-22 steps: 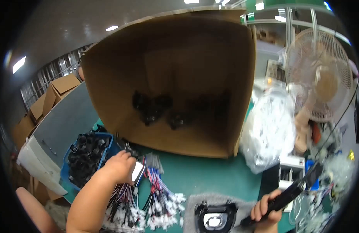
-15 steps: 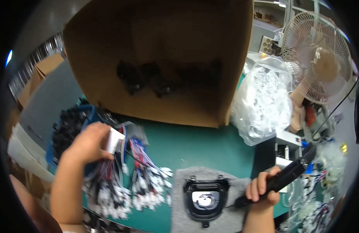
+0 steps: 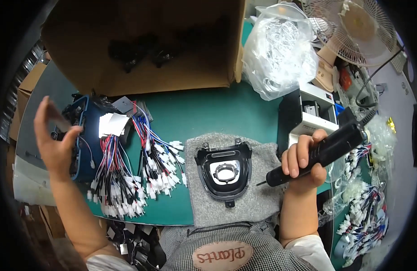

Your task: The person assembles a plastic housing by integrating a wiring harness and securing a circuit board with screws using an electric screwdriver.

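My right hand [image 3: 303,158] grips a black electric screwdriver [image 3: 330,149], its thin bit pointing left over the right side of a grey cloth [image 3: 262,207]. On that cloth lies a black, shield-shaped plastic housing [image 3: 229,192] with a shiny silver centre; the bit is apart from it. My left hand [image 3: 55,144] is raised at the left, thumb and fingers apart, beside a blue bin [image 3: 85,135] of dark parts. To its right lie two bundles of wires with white connectors [image 3: 120,210], one topped by white cards [image 3: 113,124].
A large cardboard box [image 3: 172,81] with dark parts inside stands at the back. Right of it are a clear bag of transparent pieces [image 3: 280,49], a fan [image 3: 357,27] and a white-and-black device [image 3: 310,119]. More wire bundles [image 3: 366,217] lie at the far right.
My left hand has moved left, off the white cards on the wire bundle, to the blue bin. My right hand still holds the screwdriver. The whole view has shifted, showing more of my apron.
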The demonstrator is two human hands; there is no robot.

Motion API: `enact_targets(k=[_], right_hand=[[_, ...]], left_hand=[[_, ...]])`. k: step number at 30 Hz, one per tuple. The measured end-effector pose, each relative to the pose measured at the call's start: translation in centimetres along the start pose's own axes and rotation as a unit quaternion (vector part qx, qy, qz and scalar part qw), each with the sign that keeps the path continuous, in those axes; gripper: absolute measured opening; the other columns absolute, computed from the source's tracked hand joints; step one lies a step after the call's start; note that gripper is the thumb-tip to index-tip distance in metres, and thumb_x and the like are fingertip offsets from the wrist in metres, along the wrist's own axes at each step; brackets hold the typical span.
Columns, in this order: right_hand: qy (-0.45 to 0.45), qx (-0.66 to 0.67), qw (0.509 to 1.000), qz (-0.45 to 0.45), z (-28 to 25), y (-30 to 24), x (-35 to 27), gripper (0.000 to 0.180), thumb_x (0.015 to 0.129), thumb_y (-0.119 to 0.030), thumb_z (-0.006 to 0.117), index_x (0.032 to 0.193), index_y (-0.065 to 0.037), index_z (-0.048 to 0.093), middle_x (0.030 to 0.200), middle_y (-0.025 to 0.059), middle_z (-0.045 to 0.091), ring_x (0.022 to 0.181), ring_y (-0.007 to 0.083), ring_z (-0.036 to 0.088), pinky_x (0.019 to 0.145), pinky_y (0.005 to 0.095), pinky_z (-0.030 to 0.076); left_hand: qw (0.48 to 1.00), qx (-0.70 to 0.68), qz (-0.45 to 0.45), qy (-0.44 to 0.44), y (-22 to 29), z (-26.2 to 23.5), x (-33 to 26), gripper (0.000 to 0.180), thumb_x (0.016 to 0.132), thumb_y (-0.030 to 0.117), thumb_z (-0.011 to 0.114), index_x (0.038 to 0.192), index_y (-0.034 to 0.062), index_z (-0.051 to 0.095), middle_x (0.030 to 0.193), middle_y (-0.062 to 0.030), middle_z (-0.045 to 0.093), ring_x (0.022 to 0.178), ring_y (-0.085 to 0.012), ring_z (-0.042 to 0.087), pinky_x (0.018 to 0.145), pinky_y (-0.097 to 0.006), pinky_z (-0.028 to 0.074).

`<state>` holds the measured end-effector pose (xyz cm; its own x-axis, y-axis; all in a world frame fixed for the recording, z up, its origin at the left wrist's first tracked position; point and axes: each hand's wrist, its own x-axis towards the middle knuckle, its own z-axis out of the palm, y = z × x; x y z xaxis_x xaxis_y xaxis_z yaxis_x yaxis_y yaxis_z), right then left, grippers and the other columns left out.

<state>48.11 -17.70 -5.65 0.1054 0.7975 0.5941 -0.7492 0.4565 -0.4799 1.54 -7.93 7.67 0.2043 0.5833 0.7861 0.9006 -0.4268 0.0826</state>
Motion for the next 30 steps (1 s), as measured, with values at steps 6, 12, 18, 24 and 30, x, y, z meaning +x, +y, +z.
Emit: enact_targets(k=[6,12,18,24,30], right_hand=[[0.001,-0.089,0.993,-0.079,2.4,-3.5,-0.6,0.06,0.082,-0.011,0.073,0.129,-0.004,0.037,0.078,0.0078,0.052,0.06,0.0208,0.059,0.058,0.0354,0.054],[0.114,-0.287,0.921,-0.239,3.5,-8.2,-1.9,0.079,0.081,-0.037,0.076,0.14,-0.004,0.033,0.082,0.0036,0.047,0.06,0.0137,0.052,0.055,0.0274,0.047],[0.219,-0.417,0.823,-0.317,1.0,-9.0,-2.4,0.075,0.079,-0.054,0.071,0.129,-0.006,0.042,0.076,0.0042,0.052,0.058,0.0155,0.053,0.054,0.0296,0.047],[0.211,-0.421,0.835,-0.284,0.8,-8.6,-1.9,0.068,0.08,-0.045,0.073,0.123,-0.004,0.041,0.076,0.006,0.053,0.059,0.017,0.054,0.056,0.0313,0.048],[0.214,-0.414,0.84,-0.279,-0.3,-8.5,-1.5,0.064,0.08,-0.041,0.074,0.122,-0.003,0.044,0.075,0.006,0.052,0.057,0.0163,0.054,0.056,0.0315,0.049]], left_hand=[[0.959,-0.265,-0.035,0.098,-0.1,-3.9,2.0,0.098,0.073,0.066,0.067,0.138,-0.0033,0.039,0.139,-0.0243,0.044,0.128,-0.0342,0.047,0.108,-0.045,0.037],[0.718,-0.676,-0.146,-0.078,2.9,1.0,-2.3,0.123,0.056,0.088,0.058,0.135,-0.0047,0.042,0.126,-0.0258,0.054,0.107,-0.03,0.06,0.085,-0.039,0.053],[0.862,-0.43,-0.145,-0.225,12.5,3.9,-5.9,0.123,0.05,0.092,0.057,0.124,-0.007,0.056,0.104,-0.0175,0.062,0.09,-0.0226,0.06,0.081,-0.034,0.048],[0.858,-0.421,-0.064,-0.288,13.6,6.4,-8.1,0.112,0.048,0.08,0.071,0.119,-0.0056,0.058,0.106,-0.0154,0.06,0.096,-0.0246,0.057,0.085,-0.033,0.044],[0.855,-0.425,-0.065,-0.29,14.7,7.2,-8.7,0.108,0.051,0.079,0.071,0.118,-0.0045,0.059,0.104,-0.0147,0.06,0.093,-0.0244,0.058,0.082,-0.033,0.045]])
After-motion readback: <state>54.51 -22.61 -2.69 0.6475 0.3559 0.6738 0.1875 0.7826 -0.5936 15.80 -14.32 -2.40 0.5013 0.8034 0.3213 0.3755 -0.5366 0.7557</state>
